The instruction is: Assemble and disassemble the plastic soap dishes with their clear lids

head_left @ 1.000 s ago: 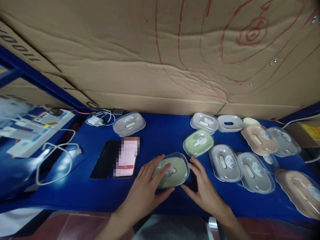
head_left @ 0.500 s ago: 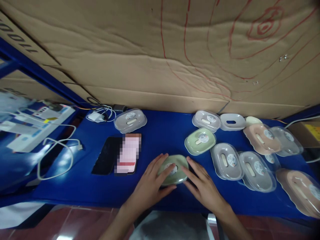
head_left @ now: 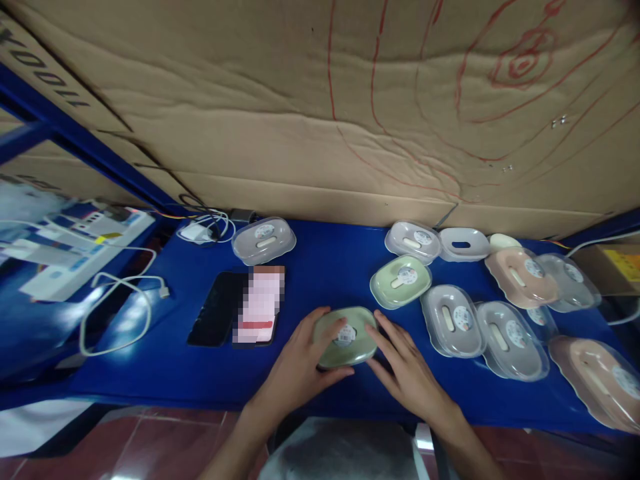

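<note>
A green soap box with a clear lid (head_left: 347,337) lies on the blue table (head_left: 320,267) near its front edge. My left hand (head_left: 300,367) rests on the box's left side, fingers curled over the lid and thumb under its front. From the right, my right hand (head_left: 407,373) touches the box with its fingers stretched out flat. Both hands press on the same box.
Two phones (head_left: 237,310) lie left of the box. A grey lidded box (head_left: 263,240) sits at the back, with cables (head_left: 117,313) and a charger (head_left: 195,231) further left. Several green, grey and pink boxes (head_left: 400,280) crowd the right side. A cardboard wall (head_left: 320,100) stands behind.
The clear lid, tilted over the green box a second ago, now sits down flat on it. Both hands have closed in on the box.
</note>
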`<state>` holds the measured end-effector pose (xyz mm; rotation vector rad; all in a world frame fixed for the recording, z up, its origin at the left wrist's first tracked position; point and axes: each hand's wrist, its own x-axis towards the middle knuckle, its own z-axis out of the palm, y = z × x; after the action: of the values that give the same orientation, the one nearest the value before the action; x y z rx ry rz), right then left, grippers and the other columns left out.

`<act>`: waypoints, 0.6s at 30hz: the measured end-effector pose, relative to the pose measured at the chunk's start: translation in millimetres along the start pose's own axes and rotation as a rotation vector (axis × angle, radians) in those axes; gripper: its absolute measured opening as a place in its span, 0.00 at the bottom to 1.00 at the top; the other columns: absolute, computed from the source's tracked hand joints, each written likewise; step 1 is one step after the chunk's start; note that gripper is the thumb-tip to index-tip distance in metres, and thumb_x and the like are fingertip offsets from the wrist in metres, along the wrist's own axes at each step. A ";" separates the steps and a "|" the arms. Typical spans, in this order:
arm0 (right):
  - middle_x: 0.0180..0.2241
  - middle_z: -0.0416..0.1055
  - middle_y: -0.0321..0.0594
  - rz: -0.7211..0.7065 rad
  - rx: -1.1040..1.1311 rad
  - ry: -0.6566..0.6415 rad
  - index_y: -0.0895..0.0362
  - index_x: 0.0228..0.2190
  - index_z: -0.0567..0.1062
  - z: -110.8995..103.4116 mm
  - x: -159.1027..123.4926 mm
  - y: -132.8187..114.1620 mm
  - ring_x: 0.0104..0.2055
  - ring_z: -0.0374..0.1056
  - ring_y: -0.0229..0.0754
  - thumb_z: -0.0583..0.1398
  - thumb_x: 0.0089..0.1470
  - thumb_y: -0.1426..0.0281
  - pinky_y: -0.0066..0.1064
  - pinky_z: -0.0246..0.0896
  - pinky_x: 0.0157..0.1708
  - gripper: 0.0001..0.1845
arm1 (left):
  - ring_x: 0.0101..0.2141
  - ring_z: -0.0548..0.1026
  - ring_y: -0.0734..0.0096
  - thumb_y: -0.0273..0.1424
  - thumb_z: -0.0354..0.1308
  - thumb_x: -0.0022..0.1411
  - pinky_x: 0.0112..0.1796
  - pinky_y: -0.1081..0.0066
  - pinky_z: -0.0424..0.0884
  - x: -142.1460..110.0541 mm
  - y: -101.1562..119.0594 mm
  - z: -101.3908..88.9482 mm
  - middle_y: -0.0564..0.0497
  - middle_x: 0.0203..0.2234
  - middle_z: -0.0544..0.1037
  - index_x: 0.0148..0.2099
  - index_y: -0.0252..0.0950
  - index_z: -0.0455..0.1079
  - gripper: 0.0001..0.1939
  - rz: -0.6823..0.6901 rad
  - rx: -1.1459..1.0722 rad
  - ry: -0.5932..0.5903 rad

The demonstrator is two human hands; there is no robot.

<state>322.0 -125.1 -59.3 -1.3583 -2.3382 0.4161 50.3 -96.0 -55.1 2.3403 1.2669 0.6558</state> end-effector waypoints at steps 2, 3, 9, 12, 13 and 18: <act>0.77 0.51 0.46 -0.004 -0.005 0.007 0.43 0.76 0.50 0.6 -1.0 0.1 0.73 0.62 0.56 0.57 0.73 0.66 0.53 0.70 0.66 0.38 | 0.65 0.71 0.39 0.42 0.75 0.62 0.57 0.43 0.78 -0.3 -0.1 0.9 0.34 0.68 0.64 0.71 0.45 0.61 0.41 0.001 -0.001 0.005; 0.77 0.51 0.46 -0.009 -0.010 0.008 0.43 0.76 0.51 0.9 -1.5 0.1 0.73 0.62 0.55 0.57 0.73 0.66 0.53 0.70 0.66 0.37 | 0.65 0.71 0.39 0.42 0.75 0.62 0.57 0.43 0.78 -1.0 0.2 1.4 0.34 0.68 0.64 0.71 0.45 0.61 0.41 0.001 0.002 0.009; 0.77 0.50 0.47 -0.014 -0.034 0.002 0.44 0.76 0.53 1.0 -2.4 -0.6 0.74 0.60 0.55 0.57 0.73 0.66 0.53 0.69 0.66 0.36 | 0.64 0.72 0.43 0.41 0.75 0.62 0.59 0.47 0.78 1.5 -1.8 3.0 0.36 0.68 0.65 0.71 0.45 0.63 0.40 -0.046 0.018 0.036; 0.76 0.52 0.49 0.011 -0.022 -0.009 0.46 0.75 0.54 0.9 -1.0 -0.9 0.74 0.60 0.55 0.57 0.73 0.66 0.52 0.68 0.67 0.35 | 0.66 0.70 0.39 0.42 0.71 0.66 0.61 0.43 0.74 22.6 -10.7 -2.1 0.35 0.68 0.65 0.70 0.43 0.65 0.35 -0.066 0.118 0.102; 0.76 0.52 0.49 0.019 -0.017 -0.013 0.47 0.75 0.54 1.1 -0.5 -0.9 0.74 0.60 0.55 0.57 0.73 0.66 0.52 0.68 0.67 0.35 | 0.68 0.67 0.36 0.42 0.69 0.67 0.62 0.40 0.72 33.3 -14.0 -5.3 0.34 0.69 0.64 0.70 0.42 0.65 0.34 -0.062 0.172 0.130; 0.76 0.52 0.50 0.035 -0.007 0.005 0.49 0.74 0.57 1.9 -1.5 -1.7 0.73 0.61 0.53 0.56 0.73 0.67 0.50 0.69 0.66 0.33 | 0.75 0.52 0.31 0.33 0.60 0.74 0.67 0.34 0.62 86.0 -13.4 -23.3 0.32 0.77 0.50 0.76 0.40 0.57 0.33 -0.054 0.407 0.234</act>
<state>320.5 -127.4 -60.4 -1.4035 -2.3174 0.4146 69.3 -13.1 -25.3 2.5931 1.6984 0.7278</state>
